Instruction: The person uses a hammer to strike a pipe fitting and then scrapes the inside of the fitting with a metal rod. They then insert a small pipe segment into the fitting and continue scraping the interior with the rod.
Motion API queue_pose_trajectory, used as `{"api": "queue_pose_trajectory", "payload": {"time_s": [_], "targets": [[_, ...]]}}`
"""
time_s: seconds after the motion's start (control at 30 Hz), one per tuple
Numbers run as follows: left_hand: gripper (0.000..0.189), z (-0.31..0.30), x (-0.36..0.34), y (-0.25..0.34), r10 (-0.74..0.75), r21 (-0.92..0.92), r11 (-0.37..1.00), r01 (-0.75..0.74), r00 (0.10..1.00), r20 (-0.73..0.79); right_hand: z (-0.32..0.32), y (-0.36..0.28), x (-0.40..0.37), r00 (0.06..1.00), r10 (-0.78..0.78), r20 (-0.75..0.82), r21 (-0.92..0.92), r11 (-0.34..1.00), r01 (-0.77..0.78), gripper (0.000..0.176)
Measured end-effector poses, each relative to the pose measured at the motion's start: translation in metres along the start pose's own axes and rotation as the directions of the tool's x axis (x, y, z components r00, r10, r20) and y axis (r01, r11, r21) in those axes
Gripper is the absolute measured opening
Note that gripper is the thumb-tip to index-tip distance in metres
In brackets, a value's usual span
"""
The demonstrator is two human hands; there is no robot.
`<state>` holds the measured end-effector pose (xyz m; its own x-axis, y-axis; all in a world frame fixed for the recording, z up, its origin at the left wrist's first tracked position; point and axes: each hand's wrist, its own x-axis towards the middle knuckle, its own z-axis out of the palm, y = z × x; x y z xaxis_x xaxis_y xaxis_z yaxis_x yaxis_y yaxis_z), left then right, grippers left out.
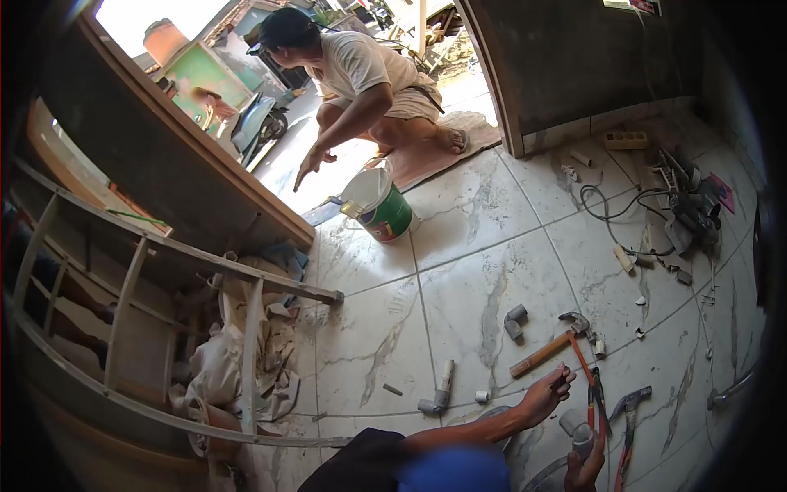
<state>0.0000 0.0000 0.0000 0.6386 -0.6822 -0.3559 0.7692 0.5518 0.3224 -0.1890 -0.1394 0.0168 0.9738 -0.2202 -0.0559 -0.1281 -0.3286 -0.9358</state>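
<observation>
My left hand (548, 395) is above the tiled floor with its fingers curled together; anything inside them is too small to make out. My right hand (584, 469), at the bottom edge, is wrapped around a grey pipe fitting (581, 440). Just beyond my left hand lies a claw hammer (541, 354) with a wooden handle. Red-handled pliers (598, 402) rest between my hands and a second hammer (630, 406) with a red grip. Grey elbow fittings (515, 321) and a white pipe piece joined to an elbow (443, 389) lie nearby.
A wooden ladder (123, 307) lies tilted at left beside crumpled sacks (225, 365). A green bucket (384, 217) with a brush stands by the doorway, where another person (361, 90) crouches. At right are a power strip (625, 141), a corded power tool (693, 213) and pipe offcuts (623, 259).
</observation>
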Motion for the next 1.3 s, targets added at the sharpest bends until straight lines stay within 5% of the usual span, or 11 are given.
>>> {"api": "queue_pose_trajectory", "payload": {"time_s": [0.13,0.17,0.2,0.3,0.4,0.47,0.57,0.73,0.9,0.97,1.3], "targets": [[0.027,0.007,-0.004,-0.017,0.060,-0.035,0.998,-0.061,0.998,-0.023,-0.011,-0.006,-0.012,0.946,-0.039,-0.323,0.171,0.980,0.098,0.068],[0.028,0.010,-0.009,-0.021,0.043,-0.034,0.998,-0.043,0.999,0.016,0.010,-0.009,0.014,0.971,-0.195,-0.139,-0.129,0.976,0.177,0.064],[0.030,0.019,-0.017,-0.014,-0.022,0.186,0.982,0.020,1.000,0.009,0.012,-0.038,0.025,0.979,0.073,0.190,-0.125,0.991,-0.049,0.062],[0.038,-0.006,-0.004,-0.007,0.298,0.644,0.748,-0.159,0.948,-0.112,0.006,-0.019,0.017,0.972,-0.176,-0.155,-0.052,0.984,0.170,0.061],[0.037,-0.023,-0.005,0.006,0.674,0.910,0.382,-0.161,0.723,-0.154,0.001,-0.042,0.024,0.888,-0.014,-0.460,0.313,0.933,0.177,0.058],[0.032,-0.015,-0.015,0.010,0.759,0.941,0.159,-0.300,0.646,0.078,-0.009,-0.052,0.033,0.898,0.237,-0.372,0.422,0.905,-0.064,0.042],[0.032,-0.008,-0.034,0.005,0.591,0.876,0.444,-0.186,0.796,-0.131,-0.010,-0.017,0.029,0.806,0.587,-0.073,0.772,0.545,-0.327,0.042],[0.030,-0.011,-0.038,-0.024,0.296,0.854,0.499,-0.149,0.955,-0.007,-0.009,-0.001,0.027,0.741,0.546,0.390,0.823,0.155,-0.546,0.053],[0.063,-0.014,-0.037,-0.035,0.174,0.957,0.105,-0.270,0.953,0.249,0.007,0.006,0.023,0.715,0.498,0.490,0.799,0.071,-0.597,0.056],[0.068,-0.016,-0.036,-0.041,0.232,0.831,-0.005,-0.557,0.807,0.543,0.009,0.008,0.020,0.681,0.428,0.594,0.748,0.019,-0.664,0.058],[0.053,-0.012,-0.040,-0.041,0.284,0.849,0.007,-0.529,0.815,0.505,0.022,0.007,0.015,0.732,0.478,0.486,0.756,0.190,-0.626,0.054]]}}
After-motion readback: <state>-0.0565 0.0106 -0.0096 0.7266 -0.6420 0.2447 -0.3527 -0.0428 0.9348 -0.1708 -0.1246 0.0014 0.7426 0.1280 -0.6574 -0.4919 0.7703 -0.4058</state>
